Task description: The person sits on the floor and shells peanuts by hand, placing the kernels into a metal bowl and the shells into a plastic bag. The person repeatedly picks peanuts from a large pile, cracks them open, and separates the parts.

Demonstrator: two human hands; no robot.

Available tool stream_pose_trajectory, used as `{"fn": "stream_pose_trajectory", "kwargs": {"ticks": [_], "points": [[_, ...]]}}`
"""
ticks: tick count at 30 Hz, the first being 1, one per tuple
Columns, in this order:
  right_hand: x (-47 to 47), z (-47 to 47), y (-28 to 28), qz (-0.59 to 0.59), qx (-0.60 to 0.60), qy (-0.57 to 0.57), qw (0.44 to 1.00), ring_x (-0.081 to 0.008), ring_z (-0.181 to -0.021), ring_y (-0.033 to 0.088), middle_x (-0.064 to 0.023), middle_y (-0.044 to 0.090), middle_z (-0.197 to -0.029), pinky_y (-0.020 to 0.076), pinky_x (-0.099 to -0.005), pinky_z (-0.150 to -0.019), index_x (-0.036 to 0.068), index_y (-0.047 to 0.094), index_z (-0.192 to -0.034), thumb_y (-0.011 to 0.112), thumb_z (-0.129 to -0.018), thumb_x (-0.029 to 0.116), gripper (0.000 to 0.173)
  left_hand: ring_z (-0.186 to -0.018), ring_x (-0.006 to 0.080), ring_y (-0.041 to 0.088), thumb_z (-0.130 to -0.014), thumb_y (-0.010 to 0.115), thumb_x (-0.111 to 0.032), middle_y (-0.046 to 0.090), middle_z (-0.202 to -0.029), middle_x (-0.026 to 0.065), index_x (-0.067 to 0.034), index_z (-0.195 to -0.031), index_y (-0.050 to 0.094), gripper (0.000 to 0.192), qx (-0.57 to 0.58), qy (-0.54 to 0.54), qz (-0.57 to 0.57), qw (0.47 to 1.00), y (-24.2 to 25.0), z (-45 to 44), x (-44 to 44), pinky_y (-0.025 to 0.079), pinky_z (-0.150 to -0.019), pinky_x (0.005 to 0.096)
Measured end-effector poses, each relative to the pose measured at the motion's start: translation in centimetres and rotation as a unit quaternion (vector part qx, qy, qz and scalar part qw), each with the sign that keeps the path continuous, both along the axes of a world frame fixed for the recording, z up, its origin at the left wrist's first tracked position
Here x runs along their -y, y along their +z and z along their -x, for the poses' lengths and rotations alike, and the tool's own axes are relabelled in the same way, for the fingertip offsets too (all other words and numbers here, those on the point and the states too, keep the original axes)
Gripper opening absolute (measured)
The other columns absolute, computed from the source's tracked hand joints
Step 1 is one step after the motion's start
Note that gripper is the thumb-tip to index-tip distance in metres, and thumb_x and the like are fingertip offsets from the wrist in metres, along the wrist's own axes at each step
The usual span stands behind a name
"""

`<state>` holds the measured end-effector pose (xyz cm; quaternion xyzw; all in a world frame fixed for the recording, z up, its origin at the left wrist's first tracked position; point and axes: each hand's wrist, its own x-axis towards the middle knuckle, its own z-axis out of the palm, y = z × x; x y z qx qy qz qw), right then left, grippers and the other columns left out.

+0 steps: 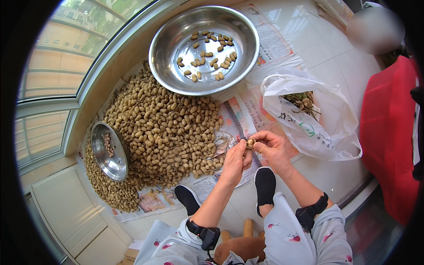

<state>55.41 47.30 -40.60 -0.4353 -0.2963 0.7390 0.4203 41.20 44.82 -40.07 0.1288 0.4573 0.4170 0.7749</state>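
Between my two hands is a peanut, its shell split so that a pale inside shows. My left hand pinches one side of it with thumb and forefinger. From the other side the thumb and fingers of my right hand grip it too. Left of my hands spreads a large heap of unshelled peanuts. A small steel bowl rests tilted on the heap, with several pinkish kernels inside. Beyond the heap stands a wide steel basin with scattered whole peanuts on its bottom.
A white plastic bag holding stems and shell-like scraps stands to the right. Newspaper sheets cover part of the tiled floor. A red object is at far right, a wooden stool below me, a window at left.
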Motion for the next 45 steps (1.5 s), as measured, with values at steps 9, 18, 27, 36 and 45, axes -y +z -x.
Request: {"fn": "stream_pose_trajectory", "kwargs": {"ticks": [9,18,27,36,45], "points": [[-0.4,-0.4,1.7,-0.211,0.171,0.053,0.961,-0.0132,-0.082,0.059,-0.0064,0.062,-0.098,0.0498,-0.0258,-0.074,0.001,0.064,-0.095,0.062,-0.081,-0.004,0.015,-0.053,0.0044,0.034,-0.1,0.043,-0.036,0.044,-0.065,-0.0032,-0.008,-0.092,0.054,0.032,0.048,0.041,0.044,0.997,-0.1,0.0,-0.7,0.03,-0.046,0.0192],[-0.9,-0.2,2.3,-0.304,0.267,0.081,0.911,-0.0172,-0.087,0.059,-0.0075,0.061,-0.099,0.0502,-0.0277,-0.066,0.001,0.064,-0.09,0.064,-0.076,-0.002,0.014,-0.061,0.0037,0.038,-0.099,0.048,-0.032,0.049,-0.075,-0.0039,-0.006,-0.101,0.057,0.028,0.091,0.059,0.048,0.993,-0.5,0.1,-0.7,0.035,-0.055,0.019],[-0.7,0.0,2.0,-0.199,0.186,0.044,0.961,-0.0106,-0.072,0.06,-0.0101,0.058,-0.101,0.0514,-0.0228,-0.058,-0.004,0.062,-0.091,0.061,-0.08,-0.006,0.011,-0.071,0.0046,0.048,-0.095,0.053,-0.021,0.058,-0.087,-0.0022,0.001,-0.116,0.056,0.03,0.098,0.047,0.016,0.994,-0.4,0.0,-0.7,0.04,-0.062,0.0192],[-0.9,-2.1,0.6,0.063,-0.068,-0.043,0.995,-0.0103,-0.083,0.059,-0.0093,0.064,-0.097,0.0475,-0.0226,-0.072,-0.002,0.061,-0.101,0.057,-0.089,0.003,0.014,-0.062,0.008,0.048,-0.089,0.05,-0.009,0.055,-0.078,0.0028,0.011,-0.117,0.054,0.035,0.123,0.027,0.067,0.99,-1.1,0.6,-0.4,0.042,-0.056,0.0204],[-3.9,-9.9,0.2,-0.019,0.172,-0.241,0.955,-0.013,-0.092,0.058,-0.0121,0.058,-0.115,0.0474,-0.0248,-0.078,-0.005,0.053,-0.117,0.058,-0.088,0.006,0.031,-0.054,0.004,0.041,-0.095,0.049,-0.017,0.046,-0.064,-0.0057,0.0,-0.116,0.061,0.03,-0.041,-0.188,0.08,0.978,-5.5,0.2,4.4,0.03,-0.046,0.0175]]}}
